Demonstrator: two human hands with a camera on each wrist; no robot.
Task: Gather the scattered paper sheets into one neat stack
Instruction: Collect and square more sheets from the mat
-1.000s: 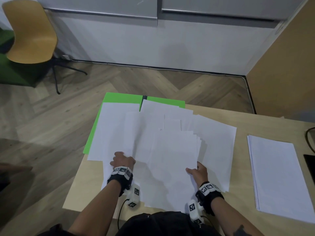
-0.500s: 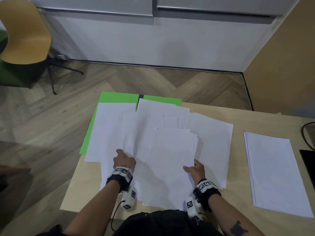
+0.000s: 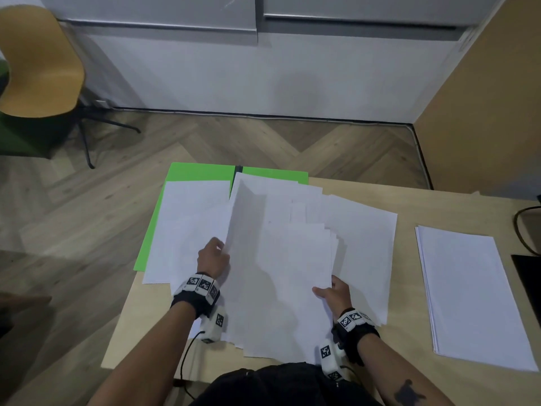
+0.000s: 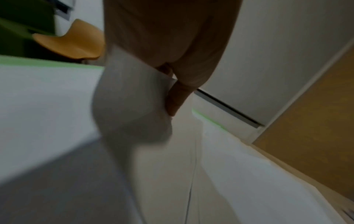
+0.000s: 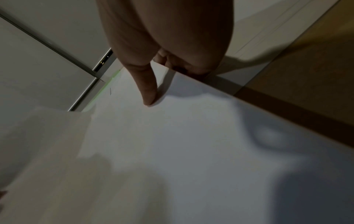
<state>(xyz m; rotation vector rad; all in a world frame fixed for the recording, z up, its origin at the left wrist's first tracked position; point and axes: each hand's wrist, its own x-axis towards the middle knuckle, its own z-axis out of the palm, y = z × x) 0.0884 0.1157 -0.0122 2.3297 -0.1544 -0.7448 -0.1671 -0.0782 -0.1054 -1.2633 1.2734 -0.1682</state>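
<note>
Both forearms reach forward from the bottom of the head view, black bands with checkered tags on each wrist. Left hand (image 3: pixel 213 257) sits further out, fingers curled and pinching a lifted edge. Right hand (image 3: pixel 334 295) is closer in, thumb (image 5: pixel 148 87) pressed flat on top, fingers tucked underneath.

matt white paper sheets (image 3: pixel 281 259), pale smooth wood table (image 3: pixel 409 200)

Scattered paper sheets (image 3: pixel 292 259): white, blank, overlapping fan at frame centre; one sheet's (image 3: pixel 243 218) left edge raised and curled. Neat stack (image 3: pixel 468 294): white, flat, at right.
</note>
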